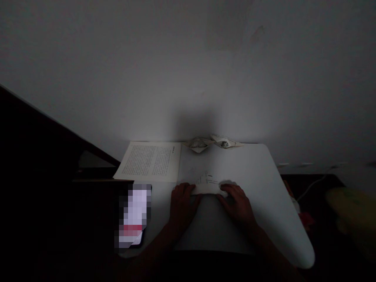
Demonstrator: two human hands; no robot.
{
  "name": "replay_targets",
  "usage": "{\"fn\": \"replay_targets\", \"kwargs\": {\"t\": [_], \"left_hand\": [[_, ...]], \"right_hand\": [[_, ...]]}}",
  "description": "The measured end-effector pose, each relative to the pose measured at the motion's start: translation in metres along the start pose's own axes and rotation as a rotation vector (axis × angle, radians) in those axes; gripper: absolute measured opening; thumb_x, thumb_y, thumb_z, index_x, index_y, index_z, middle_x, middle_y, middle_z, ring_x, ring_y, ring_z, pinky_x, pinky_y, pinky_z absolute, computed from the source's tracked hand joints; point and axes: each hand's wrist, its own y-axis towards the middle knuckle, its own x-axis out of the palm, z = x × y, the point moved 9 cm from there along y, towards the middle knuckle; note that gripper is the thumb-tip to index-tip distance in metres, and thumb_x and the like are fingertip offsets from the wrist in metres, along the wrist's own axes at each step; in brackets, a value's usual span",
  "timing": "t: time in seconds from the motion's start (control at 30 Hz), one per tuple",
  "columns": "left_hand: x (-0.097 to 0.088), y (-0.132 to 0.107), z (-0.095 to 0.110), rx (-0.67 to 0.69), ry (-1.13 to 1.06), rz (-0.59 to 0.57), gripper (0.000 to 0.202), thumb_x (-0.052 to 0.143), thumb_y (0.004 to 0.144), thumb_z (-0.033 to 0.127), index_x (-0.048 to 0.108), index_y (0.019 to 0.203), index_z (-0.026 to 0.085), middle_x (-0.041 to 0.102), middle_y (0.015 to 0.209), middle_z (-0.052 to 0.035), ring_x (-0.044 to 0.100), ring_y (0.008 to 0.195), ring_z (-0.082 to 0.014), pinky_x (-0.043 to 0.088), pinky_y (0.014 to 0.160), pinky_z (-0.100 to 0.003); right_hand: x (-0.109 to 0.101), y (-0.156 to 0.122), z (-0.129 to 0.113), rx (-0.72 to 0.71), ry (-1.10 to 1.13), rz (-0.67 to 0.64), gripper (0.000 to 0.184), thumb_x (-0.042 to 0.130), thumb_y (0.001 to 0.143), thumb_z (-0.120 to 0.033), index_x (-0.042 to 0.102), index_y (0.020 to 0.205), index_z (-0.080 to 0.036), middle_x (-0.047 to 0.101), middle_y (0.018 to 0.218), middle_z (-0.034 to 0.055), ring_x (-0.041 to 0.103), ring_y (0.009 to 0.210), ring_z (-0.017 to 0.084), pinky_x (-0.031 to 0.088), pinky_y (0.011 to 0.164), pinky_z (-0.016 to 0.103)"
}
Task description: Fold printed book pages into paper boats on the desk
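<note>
In the head view, the folded paper (206,188) lies between the left hand (182,201) and the right hand (239,203); its long edge goes across from one to the other, neither being clearly nearer. Both hands' fingers hold its ends, on the white table (249,164), before a dim wall (141,78).

The tabletop (241,164) is plain pale grey. The flat page (149,160) at far left is off-white with dense dark print. The folded paper (207,188) is off-white with sparse dark print; the far-side paper shapes (197,146) are off-white with dark markings. The phone (136,207), near left, shows pale lilac with a red band.
</note>
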Motion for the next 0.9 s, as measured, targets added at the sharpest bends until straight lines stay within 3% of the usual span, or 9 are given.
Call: {"fn": "replay_targets", "kwargs": {"t": [0.9], "left_hand": [[0.0001, 0.0048, -0.0012, -0.017, -0.055, -0.021, 0.023, 0.057, 0.084, 0.036, 0.059, 0.098, 0.017, 0.061, 0.096, -0.0079, 0.056, 0.092, -0.0236, 0.044, 0.084, -0.042]], "right_hand": [[0.0031, -0.0013, 0.0033, 0.067, -0.017, 0.033, 0.031, 0.057, 0.083, -0.044, 0.06, 0.102, -0.019, 0.067, 0.099, 0.0091, 0.06, 0.093, 0.024, 0.048, 0.083, 0.043]]}}
